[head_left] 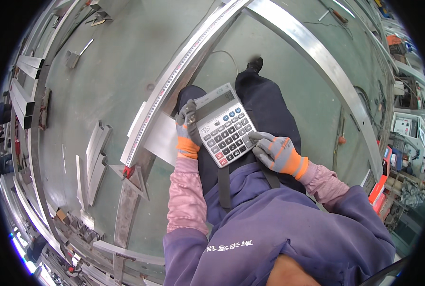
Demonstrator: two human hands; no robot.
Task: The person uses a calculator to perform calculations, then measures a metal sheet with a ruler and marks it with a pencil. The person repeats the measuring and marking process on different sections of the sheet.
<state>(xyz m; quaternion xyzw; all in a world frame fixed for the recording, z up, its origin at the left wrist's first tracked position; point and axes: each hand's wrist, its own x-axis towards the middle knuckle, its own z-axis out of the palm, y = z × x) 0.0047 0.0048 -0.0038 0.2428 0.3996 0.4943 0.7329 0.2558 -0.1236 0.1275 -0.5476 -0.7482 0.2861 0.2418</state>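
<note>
A silver desk calculator (227, 128) with dark, red and blue keys lies tilted above my lap, its display at the far end. My left hand (188, 129), in a grey and orange work glove, is closed on the calculator's left edge. My right hand (278, 153), gloved alike, is at the right edge, its index finger stretched to the keys near the lower right corner. The other right fingers are curled loosely, with nothing seen in them. Just left of my left hand, a white sheet (162, 143) lies partly under a long measuring scale (167, 86).
A shiny metal bar (317, 52) curves across the right side. Cut metal profiles (97, 162) lie on the floor at left, and box sections (23, 102) rest on a rack. A red-tipped tool (127, 171) sits at the scale's near end. Shelves with tools and boxes (405, 126) line the right.
</note>
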